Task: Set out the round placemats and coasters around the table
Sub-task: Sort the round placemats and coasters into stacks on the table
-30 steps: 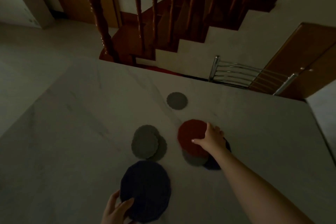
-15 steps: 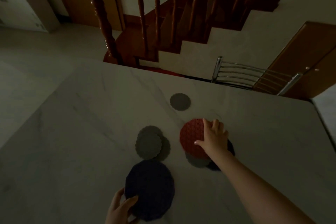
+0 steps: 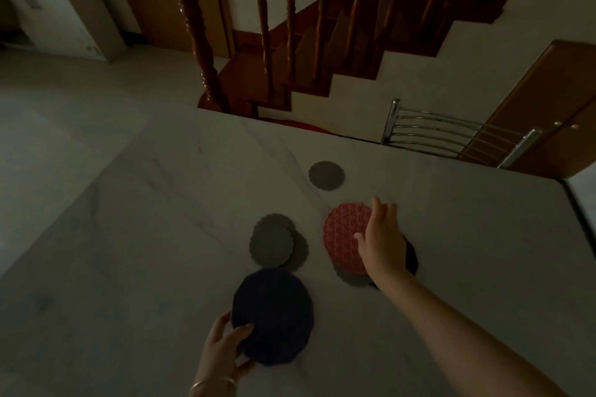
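Note:
A dark blue round placemat lies near the table's front edge, and my left hand grips its near left rim. A red patterned round placemat tops a small pile in the middle, with a grey mat and a dark one peeking out beneath. My right hand rests flat on the red mat's right side, fingers spread. To the left sit overlapping grey scalloped coasters. A single grey coaster lies farther back.
The pale marble table fills the view. A chrome-backed chair stands at the far right edge. Behind it rises a wooden staircase with turned balusters. A wooden cabinet is at the right.
My right hand has slid forward over the red placemat, fingers now reaching its far edge. My left hand keeps its hold on the blue placemat.

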